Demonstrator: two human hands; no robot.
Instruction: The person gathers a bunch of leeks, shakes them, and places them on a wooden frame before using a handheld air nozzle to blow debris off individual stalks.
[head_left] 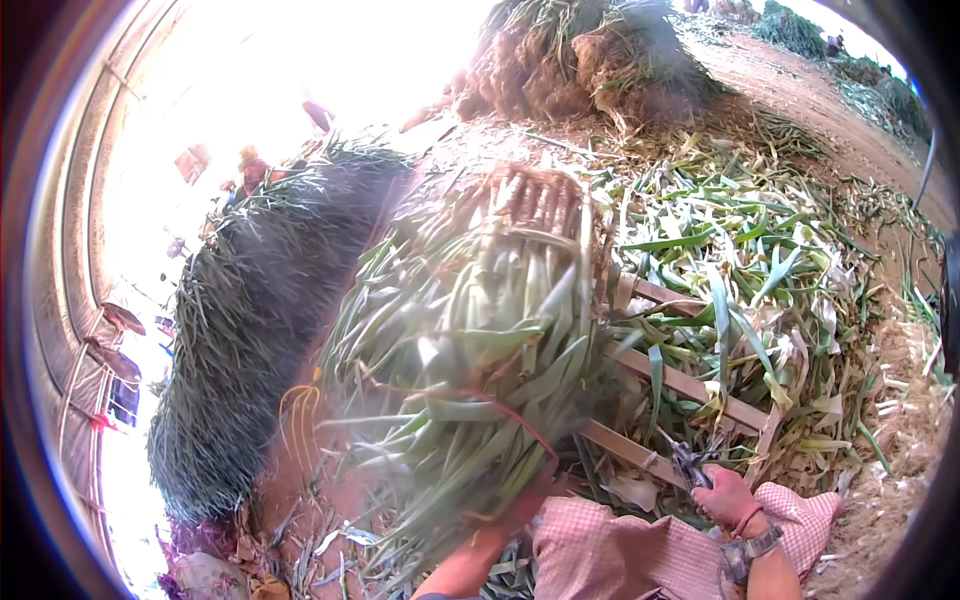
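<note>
A large bundle of long green leafy stalks (470, 330) fills the middle of the view, its leaves partly smeared by motion. A red tie crosses its lower part. My left hand (525, 502) is at the bundle's lower edge, blurred and half hidden by leaves, so its fingers do not show. At the lower right my right hand (727, 495), in a pinkish glove, is closed around a small dark metal tool (688, 462). It rests by the end of a wooden frame (690, 385). Pink checked cloth (620, 550) lies between my arms.
A long stack of green stalks (260, 290) stands at the left, with yellow ties (300, 415) beside it. Loose leaves (760, 240) cover the ground at the right. A big heap with soil-covered roots (600, 70) is at the back.
</note>
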